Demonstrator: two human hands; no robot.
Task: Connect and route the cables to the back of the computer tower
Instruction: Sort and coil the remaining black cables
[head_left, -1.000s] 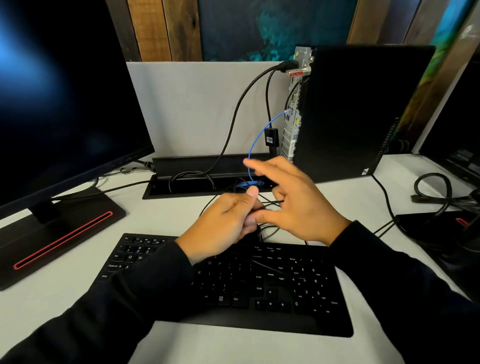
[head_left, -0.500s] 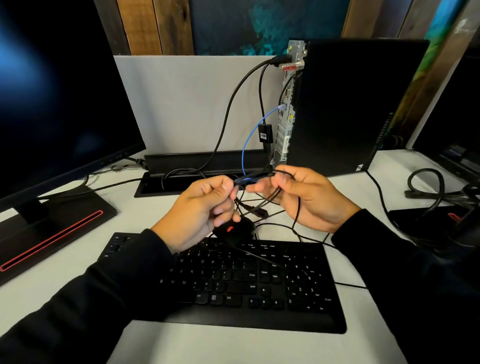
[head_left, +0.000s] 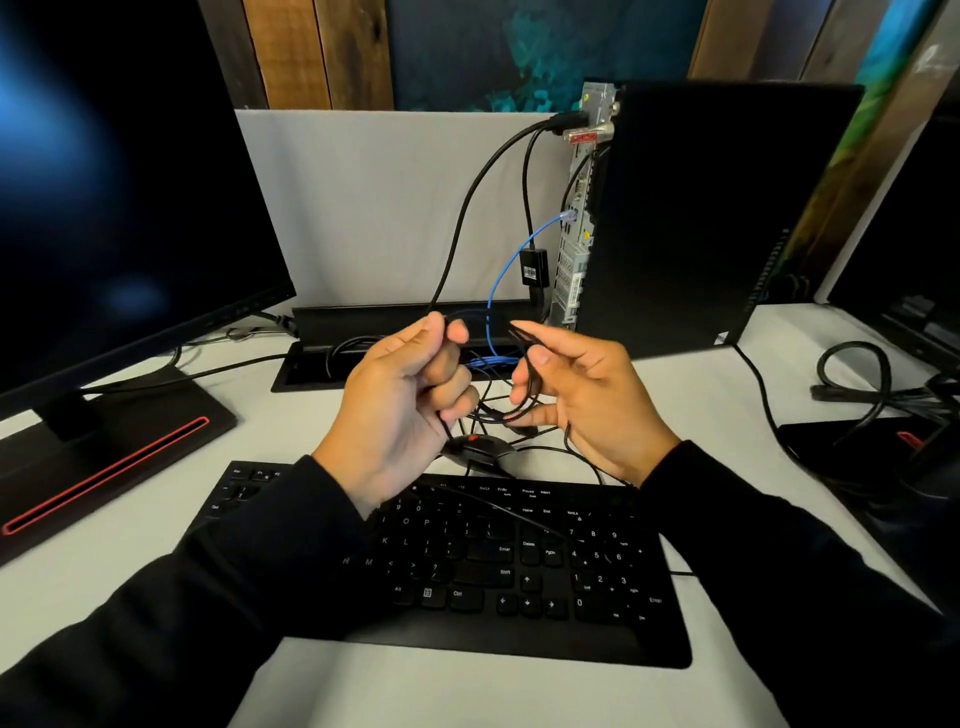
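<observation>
The black computer tower (head_left: 717, 218) stands at the back right, its metal rear panel (head_left: 576, 249) facing left. A thick black cable (head_left: 467, 208) and a blue network cable (head_left: 511, 260) are plugged into that panel. My left hand (head_left: 400, 400) grips a thin black cable (head_left: 493, 418) with curled fingers, above a black mouse (head_left: 480, 449). My right hand (head_left: 587, 400) pinches the same thin cable's loop between thumb and fingers. Both hands hover over the desk in front of the tower's rear.
A black keyboard (head_left: 493, 566) lies under my wrists. A monitor (head_left: 114, 171) on a red-striped stand (head_left: 104, 467) fills the left. A cable trough (head_left: 332, 364) runs behind my hands. Coiled black cables (head_left: 857, 384) and a second stand sit at the right.
Both hands lifted off the keyboard area with the thin black cable and pulled apart, left hand rising and curling round it. The mouse came into view below.
</observation>
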